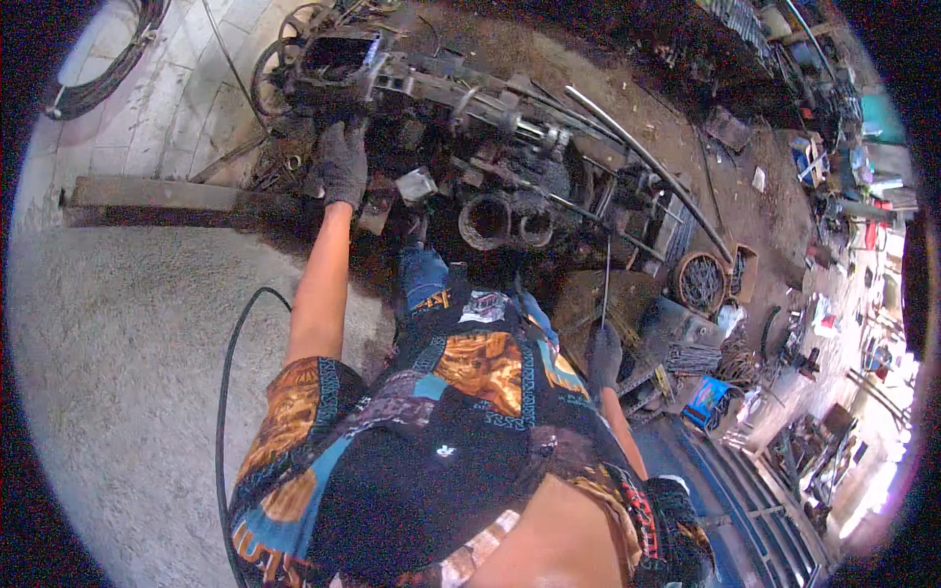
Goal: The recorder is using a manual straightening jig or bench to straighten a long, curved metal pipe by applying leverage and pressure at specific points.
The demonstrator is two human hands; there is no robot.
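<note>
A greasy, dark machine [510, 127] with shafts and rods stretches across the upper middle. At its left end lies my left hand [341, 169] in a dark grey glove. Its fingers point away from me and look stretched out against the machine's dark side; what lies under the fingertips is hidden. Low on the right, my right hand [606, 355], gloved too, is closed round the lower end of a thin metal rod [606, 279]. That rod stands nearly upright in the picture, its tip near the machine's right part. Two round metal rings [485, 221] sit at the machine's near side.
A long metal bar [647, 162] slants beyond the machine. To the right are a round basket of metal rods [700, 280], a blue box [708, 402] and a blue metal grille [725, 500]. A beam [167, 196] and a black cable [227, 392] lie at left.
</note>
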